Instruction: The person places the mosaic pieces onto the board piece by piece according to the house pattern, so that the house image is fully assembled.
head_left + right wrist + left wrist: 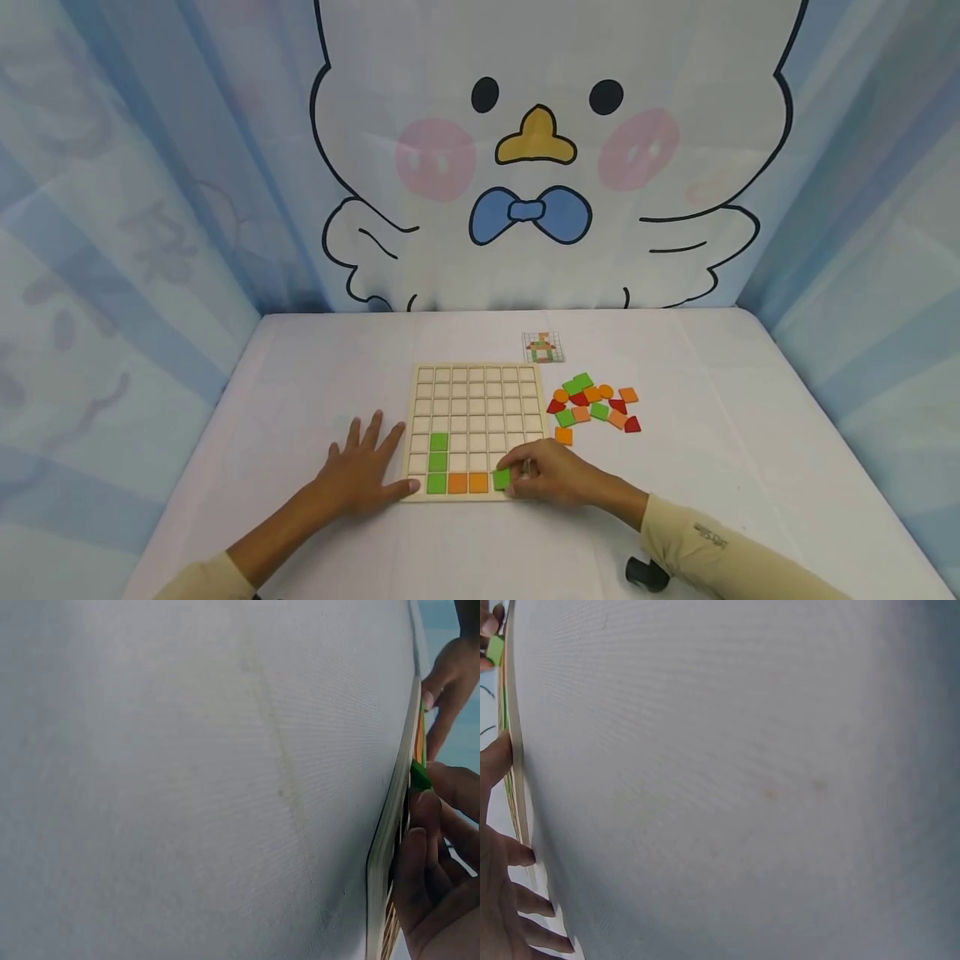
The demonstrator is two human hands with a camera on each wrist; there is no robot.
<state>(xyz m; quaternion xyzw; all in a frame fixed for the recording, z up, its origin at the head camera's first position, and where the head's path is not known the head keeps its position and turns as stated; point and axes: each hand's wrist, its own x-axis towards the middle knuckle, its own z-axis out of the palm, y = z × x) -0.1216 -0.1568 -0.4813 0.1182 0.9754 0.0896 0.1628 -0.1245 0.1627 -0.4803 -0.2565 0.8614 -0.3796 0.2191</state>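
Note:
A wooden grid board [477,407] lies on the table. Three green square tiles [437,461] stand in a column near its lower left, and two orange square tiles [467,483] continue along the bottom row. Between thumb and fingers, my right hand [551,473] pinches another green tile [502,479] over that row, just right of the orange pair. The right wrist view shows this green tile [420,775] tilted at the board's edge. My left hand [358,473] is spread flat at the board's left side, its thumb on the lower left corner.
Loose green, orange and red pieces [598,411] of several shapes lie right of the board. A small pattern card [543,347] sits behind its far right corner. A black object [647,574] shows beside the right sleeve. Curtains [172,208] surround the white table.

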